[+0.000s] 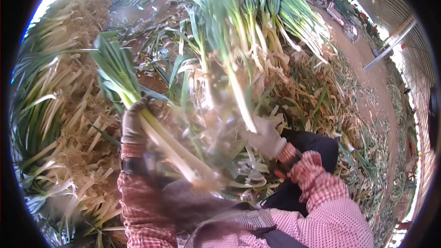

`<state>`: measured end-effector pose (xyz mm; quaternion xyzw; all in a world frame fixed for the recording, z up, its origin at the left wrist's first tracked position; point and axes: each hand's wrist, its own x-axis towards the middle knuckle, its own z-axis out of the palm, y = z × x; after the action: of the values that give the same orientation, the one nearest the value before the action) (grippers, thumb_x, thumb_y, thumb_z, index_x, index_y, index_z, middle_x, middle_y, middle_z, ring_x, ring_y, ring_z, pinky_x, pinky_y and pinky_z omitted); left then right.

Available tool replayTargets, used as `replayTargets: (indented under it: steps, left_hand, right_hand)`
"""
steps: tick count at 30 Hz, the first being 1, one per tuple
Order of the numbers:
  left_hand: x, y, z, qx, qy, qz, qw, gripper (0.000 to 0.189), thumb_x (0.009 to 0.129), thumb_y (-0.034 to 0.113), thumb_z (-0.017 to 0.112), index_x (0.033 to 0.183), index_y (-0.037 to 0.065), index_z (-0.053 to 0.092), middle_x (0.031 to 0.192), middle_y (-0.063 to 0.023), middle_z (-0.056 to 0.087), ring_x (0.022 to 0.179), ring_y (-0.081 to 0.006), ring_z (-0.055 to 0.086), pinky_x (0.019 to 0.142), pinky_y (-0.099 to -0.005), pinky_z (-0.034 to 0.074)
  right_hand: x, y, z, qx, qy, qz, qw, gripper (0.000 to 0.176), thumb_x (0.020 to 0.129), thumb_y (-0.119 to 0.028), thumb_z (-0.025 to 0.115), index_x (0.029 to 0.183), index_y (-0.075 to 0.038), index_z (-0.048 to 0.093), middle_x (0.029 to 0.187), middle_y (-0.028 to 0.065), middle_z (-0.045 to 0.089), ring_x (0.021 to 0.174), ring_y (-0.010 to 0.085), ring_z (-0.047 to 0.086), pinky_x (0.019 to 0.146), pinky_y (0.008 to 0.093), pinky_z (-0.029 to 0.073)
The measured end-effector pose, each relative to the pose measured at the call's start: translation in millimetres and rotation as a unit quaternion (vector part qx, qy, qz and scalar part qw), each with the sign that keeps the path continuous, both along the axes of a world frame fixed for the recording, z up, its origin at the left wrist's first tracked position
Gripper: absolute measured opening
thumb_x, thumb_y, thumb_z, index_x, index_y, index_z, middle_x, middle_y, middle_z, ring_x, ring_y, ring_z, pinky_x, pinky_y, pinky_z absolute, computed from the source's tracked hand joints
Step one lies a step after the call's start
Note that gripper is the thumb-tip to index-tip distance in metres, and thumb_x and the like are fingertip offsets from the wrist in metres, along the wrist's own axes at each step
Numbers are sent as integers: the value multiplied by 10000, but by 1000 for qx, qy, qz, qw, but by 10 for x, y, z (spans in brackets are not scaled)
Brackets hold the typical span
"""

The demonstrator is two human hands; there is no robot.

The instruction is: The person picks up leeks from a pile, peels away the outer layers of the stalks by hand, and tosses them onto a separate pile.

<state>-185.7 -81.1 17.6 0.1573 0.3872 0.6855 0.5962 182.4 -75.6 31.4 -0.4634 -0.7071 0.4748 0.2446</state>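
Observation:
My left hand, in a dark-stained work glove, is closed around a small bundle of long green onions. Their green leaves fan out above the fist, and the white stalks slant down to the right, ending in roots near my lap. My right hand, in a pale glove, grips the lower white stalk of a single green onion, whose leaves point up and away from me. Its root end is hidden by the glove. Blur covers the space between my hands.
Peeled green onions lie in a row ahead. A long heap of unpeeled, rooty green onions runs along the left. Dry husks pile up on the right. Farther off, a parked motorbike stands by a dirt path.

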Motion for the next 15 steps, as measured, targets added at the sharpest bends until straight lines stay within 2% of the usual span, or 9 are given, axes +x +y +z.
replayTargets:
  steps: [2,3,4,5,8,10,11,12,15]
  left_hand:
    - [344,-109,307,-26,-40,-17,999,223,877,110,597,1074,15,553,921,-65,632,755,-162,628,703,-304,569]
    - [407,-128,340,-23,-68,-50,996,250,878,94,593,1100,-10,544,924,-80,638,749,-169,631,714,-312,578]
    - [254,-38,53,17,-78,-138,987,263,877,83,591,1108,-33,537,964,-123,647,797,-199,655,766,-325,587]
    - [350,-86,151,1,-65,-127,990,266,875,83,591,1103,-42,538,984,-147,647,845,-223,662,801,-334,584]
    - [594,-89,168,-35,-139,-122,982,253,859,90,611,1069,-41,562,1075,-206,637,998,-299,651,870,-380,571]
    - [743,-137,173,-68,-141,-163,974,278,881,150,600,1096,-23,568,1122,-196,628,978,-300,653,853,-414,568]
    - [700,-119,37,-116,-161,-235,952,321,910,240,572,1123,0,577,1110,-168,644,945,-281,657,828,-421,556]
    - [837,-184,140,-112,-105,-197,968,366,929,324,546,1116,13,594,1064,-144,666,901,-255,660,780,-396,552]
    - [853,-207,-50,-145,-42,-194,969,351,911,311,597,1077,2,609,993,-138,676,862,-263,659,745,-390,555]
  right_hand:
    - [-55,-204,336,-51,83,22,995,470,853,-234,658,1217,31,522,888,152,641,791,163,611,726,304,512]
    - [-98,-249,316,-155,148,14,977,568,840,-271,673,1273,36,470,885,152,646,715,165,612,682,324,514]
    - [-169,-269,233,-7,139,38,990,569,840,-265,668,1274,38,459,865,135,642,698,160,613,654,327,510]
    - [-286,-294,176,140,126,62,980,571,840,-259,663,1275,41,448,845,118,638,682,155,613,627,330,507]
    - [-371,-565,399,137,74,166,974,512,847,-245,622,1231,47,448,775,74,631,670,210,636,674,377,500]
    - [-415,-667,355,253,-88,242,932,462,860,-239,596,1210,33,465,758,75,638,656,229,635,716,390,491]
    - [-443,-690,176,326,-220,271,879,401,845,-209,586,1171,2,490,700,64,641,595,232,612,740,379,467]
    - [-477,-724,150,348,-241,290,858,389,835,-196,586,1159,-3,493,687,65,639,586,229,605,740,374,462]
    - [-566,-751,57,391,-297,333,805,320,786,-160,586,1064,-6,547,653,75,636,583,238,609,778,386,452]
